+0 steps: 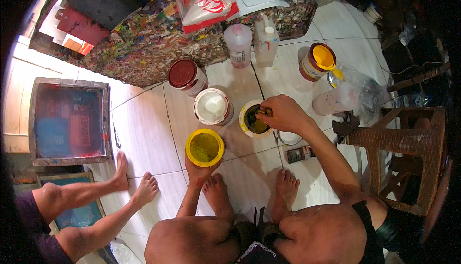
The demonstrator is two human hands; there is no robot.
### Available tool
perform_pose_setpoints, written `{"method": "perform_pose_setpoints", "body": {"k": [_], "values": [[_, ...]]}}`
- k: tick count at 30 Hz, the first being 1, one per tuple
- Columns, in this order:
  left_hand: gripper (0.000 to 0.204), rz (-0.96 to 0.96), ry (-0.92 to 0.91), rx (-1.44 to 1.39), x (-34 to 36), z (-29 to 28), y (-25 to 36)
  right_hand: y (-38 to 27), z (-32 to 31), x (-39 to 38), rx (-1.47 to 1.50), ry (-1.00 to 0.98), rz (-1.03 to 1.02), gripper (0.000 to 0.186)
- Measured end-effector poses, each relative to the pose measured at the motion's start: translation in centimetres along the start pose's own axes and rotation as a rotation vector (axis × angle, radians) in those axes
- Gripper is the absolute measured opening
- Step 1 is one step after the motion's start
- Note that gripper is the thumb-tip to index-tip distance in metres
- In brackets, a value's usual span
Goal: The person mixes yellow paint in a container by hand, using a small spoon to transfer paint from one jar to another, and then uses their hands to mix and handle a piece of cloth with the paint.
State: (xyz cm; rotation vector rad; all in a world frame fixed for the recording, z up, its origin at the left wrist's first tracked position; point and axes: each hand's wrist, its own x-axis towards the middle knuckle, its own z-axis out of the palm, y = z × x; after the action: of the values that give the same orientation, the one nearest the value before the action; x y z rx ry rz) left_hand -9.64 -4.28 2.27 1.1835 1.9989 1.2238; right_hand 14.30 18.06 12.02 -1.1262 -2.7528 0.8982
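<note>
From the head camera, looking down past my knees, I take the open ink tub (254, 119) on the white tiled floor (144, 134) as my marker. My right hand (283, 113) sits over its right rim, fingers clenched around a short stirring stick (263, 112) whose tip dips into the dark, yellow-edged ink. I judge I am in the middle of stirring or scooping ink in this tub. The stick's long axis runs roughly level across the picture, its working end pointing left toward the tub's middle and its handle end buried in my fist; how much of it is under the ink I cannot tell.

Below and to the left of the tub, my left hand (199, 170) grasps the near edge of the yellow lid (205, 147), thumb and fingers pinching it from beneath, its flat face turned up toward me.

As I see it, the next move calls for lifting the stick clear without dripping and keeping the lid level while it comes closer to the tub.

Just left of the tub stands a white-capped tub (212, 106), and farther left and up a red-lidded jar (186, 75). Beyond the tub, up and right, is a yellow-lidded jar (318, 61). Far left lies a framed printing screen (69, 120), with another person's bare feet (134, 182) near it
</note>
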Motion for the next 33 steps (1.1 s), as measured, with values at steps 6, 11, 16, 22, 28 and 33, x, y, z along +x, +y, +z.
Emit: {"method": "perform_pose_setpoints", "body": {"k": [6,11,16,22,28,33], "values": [[0.064,-0.098,-0.006,-0.201,0.0,1.9,-1.3,1.0,-1.0,-3.4,0.423,0.428,0.169,0.028],[0.053,-0.227,-0.114,-0.108,-1.1,0.2,-2.4,3.2,3.6,-8.2,0.586,0.510,0.124,0.022],[0.060,-0.286,-0.236,0.036,-1.0,-3.8,-1.7,12.1,2.3,-17.2,0.120,0.547,0.790,0.024],[0.048,-0.416,-1.136,0.573,1.7,-4.4,6.0,21.1,7.4,-18.8,0.057,0.639,1.022,0.038],[0.045,-0.027,-1.238,-0.028,0.0,5.2,13.3,6.2,-2.1,-20.1,0.823,0.340,0.628,0.030],[0.055,-0.007,-0.967,-0.541,-2.3,12.2,14.0,1.7,-2.6,-18.9,1.076,0.101,0.305,0.032]]}}
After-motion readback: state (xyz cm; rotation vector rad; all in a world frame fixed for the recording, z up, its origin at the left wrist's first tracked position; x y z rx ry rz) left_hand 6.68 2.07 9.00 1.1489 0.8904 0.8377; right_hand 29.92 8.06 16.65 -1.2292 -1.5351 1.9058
